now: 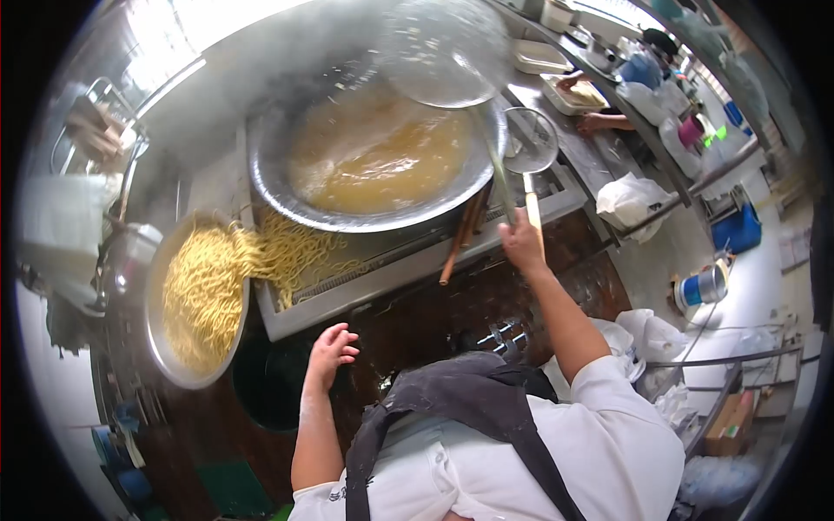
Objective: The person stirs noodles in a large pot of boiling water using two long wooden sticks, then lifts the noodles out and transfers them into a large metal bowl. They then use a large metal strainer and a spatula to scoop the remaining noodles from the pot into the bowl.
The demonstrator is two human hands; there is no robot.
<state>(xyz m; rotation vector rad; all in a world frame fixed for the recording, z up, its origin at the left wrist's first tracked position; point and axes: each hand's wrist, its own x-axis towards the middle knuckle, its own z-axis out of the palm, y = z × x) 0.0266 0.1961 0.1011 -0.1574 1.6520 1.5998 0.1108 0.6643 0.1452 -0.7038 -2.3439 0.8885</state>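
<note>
My right hand (523, 241) is closed round the long handle of a large, round mesh skimmer (445, 54). The skimmer is raised over the far side of a wide metal wok (382, 227) and looks smeared by motion. Cloudy yellow-brown liquid (382, 161) fills the wok, and small pale bits hang in the air beside the skimmer. A smaller strainer (532, 143) lies at the wok's right, its pale handle passing close by my right hand. My left hand (332, 354) hangs in front of the stove edge, holding nothing, fingers slightly bent and apart.
A metal bowl (155, 326) heaped with yellow noodles (204, 295) stands at the left; more noodles (291, 252) spill onto the stove top (287, 323). Brown sticks (459, 243) lean by the wok. Steam covers the back. Another person's hands (595, 122) are at a tray (573, 97).
</note>
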